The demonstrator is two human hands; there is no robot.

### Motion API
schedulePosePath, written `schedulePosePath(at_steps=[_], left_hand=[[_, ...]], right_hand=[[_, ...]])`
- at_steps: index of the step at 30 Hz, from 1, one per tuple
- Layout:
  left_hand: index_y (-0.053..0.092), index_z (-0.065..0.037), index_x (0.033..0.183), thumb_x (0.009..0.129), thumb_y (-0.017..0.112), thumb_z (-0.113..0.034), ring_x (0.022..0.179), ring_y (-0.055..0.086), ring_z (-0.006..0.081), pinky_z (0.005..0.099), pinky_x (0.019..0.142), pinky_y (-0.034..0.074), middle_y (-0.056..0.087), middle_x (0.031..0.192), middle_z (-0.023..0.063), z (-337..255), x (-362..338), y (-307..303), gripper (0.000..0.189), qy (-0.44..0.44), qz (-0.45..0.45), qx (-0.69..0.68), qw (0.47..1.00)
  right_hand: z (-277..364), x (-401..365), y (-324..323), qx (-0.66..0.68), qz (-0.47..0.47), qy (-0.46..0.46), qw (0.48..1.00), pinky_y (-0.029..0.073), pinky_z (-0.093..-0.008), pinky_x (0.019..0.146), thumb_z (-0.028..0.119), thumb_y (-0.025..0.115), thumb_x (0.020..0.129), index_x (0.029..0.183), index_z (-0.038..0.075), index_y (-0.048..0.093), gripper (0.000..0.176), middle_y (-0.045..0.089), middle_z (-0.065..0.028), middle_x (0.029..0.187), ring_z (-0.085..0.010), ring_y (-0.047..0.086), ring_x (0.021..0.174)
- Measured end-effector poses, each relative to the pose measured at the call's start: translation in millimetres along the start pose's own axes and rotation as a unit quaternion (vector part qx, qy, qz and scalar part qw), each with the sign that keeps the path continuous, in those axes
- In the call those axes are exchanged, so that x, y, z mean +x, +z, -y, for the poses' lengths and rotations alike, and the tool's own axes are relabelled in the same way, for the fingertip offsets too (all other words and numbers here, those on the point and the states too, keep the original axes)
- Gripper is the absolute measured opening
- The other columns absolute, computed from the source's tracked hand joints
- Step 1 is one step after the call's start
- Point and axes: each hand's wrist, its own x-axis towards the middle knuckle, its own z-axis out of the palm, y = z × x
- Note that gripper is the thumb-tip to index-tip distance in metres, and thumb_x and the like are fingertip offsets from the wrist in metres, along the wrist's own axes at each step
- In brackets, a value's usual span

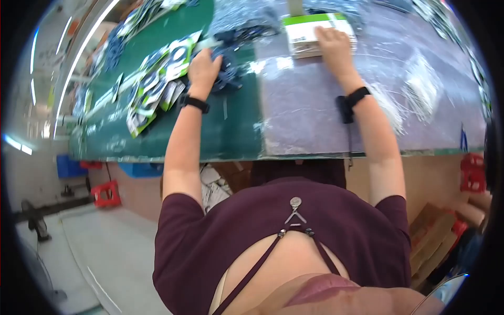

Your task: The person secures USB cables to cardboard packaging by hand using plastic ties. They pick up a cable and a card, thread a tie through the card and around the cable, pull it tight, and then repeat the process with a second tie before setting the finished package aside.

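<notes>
My left hand (pixel 203 69) is over a dark blue coiled cable (pixel 227 71), its fingers curled at the coil and the thumb on the right side; part of the grip is hidden. To its left lies a spread of green and white packs (pixel 176 63) with blue coils showing in them. My right hand (pixel 334 46) rests on a stack of white and green cards (pixel 303 38), fingers laid over the top card. Each wrist wears a black band.
Clear-bagged blue goods (pixel 244 16) lie at the back. White ties (pixel 421 86) are spread at right, with blue-handled pliers (pixel 463 137) near the table's (pixel 299 134) right front edge. Red stools (pixel 474 173) and cardboard (pixel 431 236) stand below.
</notes>
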Motion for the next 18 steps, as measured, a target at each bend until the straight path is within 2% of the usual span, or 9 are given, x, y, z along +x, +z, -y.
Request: schedulePosePath(at_steps=[2, 4, 5, 8, 9, 13, 16, 17, 18], left_hand=[[0.061, -0.004, 0.090, 0.082, 0.070, -0.027, 0.079, 0.069, 0.0272, 0.0375, 0.064, 0.053, 0.069, 0.081, 0.0117, -3, -4, -16, 0.026, -0.022, -0.009, -0.048, 0.999], [0.059, -0.001, 0.100, 0.092, 0.063, -0.021, 0.079, 0.069, 0.0234, 0.0339, 0.064, 0.053, 0.067, 0.082, 0.0098, -1, -7, -22, 0.022, -0.095, 0.079, -0.387, 0.914], [0.059, -0.001, 0.100, 0.092, 0.063, -0.021, 0.079, 0.069, 0.0234, 0.0339, 0.064, 0.053, 0.067, 0.082, 0.0098, -5, -10, -26, 0.022, -0.095, 0.078, -0.385, 0.915], [0.053, 0.002, 0.109, 0.096, 0.056, -0.012, 0.080, 0.068, 0.0175, 0.0297, 0.069, 0.056, 0.066, 0.088, 0.0082, -24, -32, -37, 0.020, -0.154, 0.087, -0.654, 0.736], [0.053, 0.002, 0.109, 0.096, 0.056, -0.012, 0.080, 0.068, 0.0175, 0.0297, 0.069, 0.056, 0.066, 0.088, 0.0082, -28, -38, -42, 0.020, -0.155, 0.086, -0.656, 0.734], [0.047, 0.002, 0.119, 0.099, 0.053, -0.014, 0.082, 0.068, 0.0210, 0.0355, 0.076, 0.059, 0.065, 0.095, 0.0089, -44, -54, -60, 0.026, -0.106, 0.115, -0.763, 0.627], [0.047, 0.002, 0.120, 0.100, 0.051, -0.015, 0.085, 0.066, 0.0209, 0.0387, 0.083, 0.059, 0.060, 0.093, 0.0087, -54, -61, -71, 0.027, -0.110, 0.143, -0.865, 0.468], [0.047, 0.002, 0.120, 0.100, 0.051, -0.015, 0.085, 0.066, 0.0209, 0.0387, 0.083, 0.059, 0.060, 0.093, 0.0087, -54, -63, -72, 0.027, -0.109, 0.144, -0.866, 0.466], [0.047, 0.002, 0.120, 0.100, 0.051, -0.016, 0.085, 0.066, 0.0209, 0.0401, 0.085, 0.058, 0.059, 0.092, 0.0084, -53, -64, -72, 0.027, -0.115, 0.192, -0.900, 0.375]], right_hand=[[-3, 2, -6, 0.015, -0.021, -0.020, 0.999, 0.042, -0.0379, 0.094, 0.010, 0.055, 0.085, 0.122, 0.008, 0.060, 0.038, 0.063, -0.0027, 0.119, -0.0228, 0.058, 0.109], [-8, 2, -9, -0.004, -0.022, -0.063, 0.998, 0.042, -0.0373, 0.095, 0.009, 0.055, 0.084, 0.119, 0.008, 0.062, 0.036, 0.064, -0.0019, 0.116, -0.0207, 0.059, 0.107], [-8, 3, -8, -0.002, -0.024, -0.063, 0.998, 0.042, -0.0373, 0.095, 0.009, 0.055, 0.084, 0.119, 0.008, 0.062, 0.036, 0.064, -0.0019, 0.116, -0.0207, 0.059, 0.107], [-12, 5, -9, 0.005, -0.017, -0.087, 0.996, 0.041, -0.0373, 0.095, 0.007, 0.056, 0.082, 0.116, 0.008, 0.064, 0.035, 0.065, -0.0020, 0.113, -0.0207, 0.059, 0.105], [-11, 5, -9, 0.004, -0.015, -0.090, 0.996, 0.041, -0.0373, 0.095, 0.007, 0.056, 0.082, 0.116, 0.008, 0.064, 0.035, 0.065, -0.0020, 0.113, -0.0207, 0.059, 0.105], [-10, 7, -10, -0.005, -0.003, -0.097, 0.995, 0.041, -0.0377, 0.096, 0.006, 0.056, 0.082, 0.116, 0.008, 0.064, 0.035, 0.065, -0.0022, 0.113, -0.0207, 0.059, 0.104], [-10, 8, -12, -0.010, 0.001, -0.104, 0.995, 0.041, -0.0382, 0.097, 0.006, 0.056, 0.082, 0.115, 0.008, 0.064, 0.035, 0.066, -0.0023, 0.112, -0.0208, 0.059, 0.104], [-11, 7, -13, -0.013, 0.002, -0.103, 0.995, 0.041, -0.0382, 0.097, 0.006, 0.056, 0.082, 0.115, 0.008, 0.064, 0.035, 0.066, -0.0023, 0.112, -0.0208, 0.059, 0.104], [-11, 8, -13, -0.017, 0.007, -0.105, 0.994, 0.040, -0.0383, 0.097, 0.006, 0.056, 0.082, 0.115, 0.007, 0.063, 0.035, 0.066, -0.0026, 0.112, -0.0209, 0.058, 0.104]])
